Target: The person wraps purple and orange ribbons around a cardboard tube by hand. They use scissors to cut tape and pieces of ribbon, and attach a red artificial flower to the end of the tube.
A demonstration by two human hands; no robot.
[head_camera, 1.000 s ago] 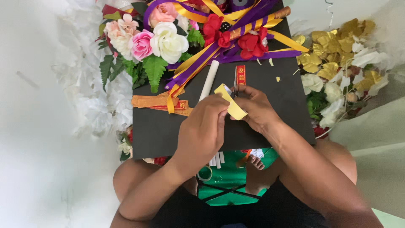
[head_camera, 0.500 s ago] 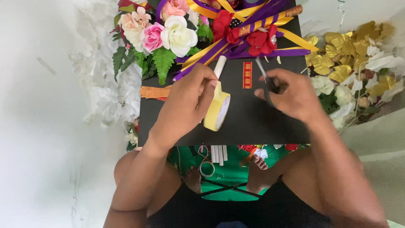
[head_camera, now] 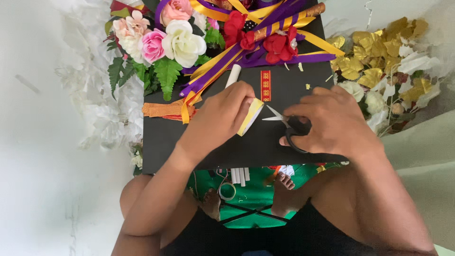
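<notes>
L hand (head_camera: 219, 121) grip clenched on yellow tape roll (head_camera: 250, 116), mid black board (head_camera: 166, 147); R hand (head_camera: 332, 124) grip grasps scissors (head_camera: 284, 124), blades apart.

A pale floor (head_camera: 42, 156) in soft, even light, with a light green cloth (head_camera: 422, 156) at right.

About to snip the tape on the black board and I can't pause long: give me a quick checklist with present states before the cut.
1. Tape roll held in the left hand: ok.
2. Scissors in the right hand, fingers through the black handles: ok.
3. Blades open, tips pointing toward the roll: ok.
4. Free tape end pulled out between the blades: cannot tell.
5. Left fingertips clear of the blades: ok, a gap shows.
6. Black board bare under the cut: ok; the ribbons lie farther up.
</notes>
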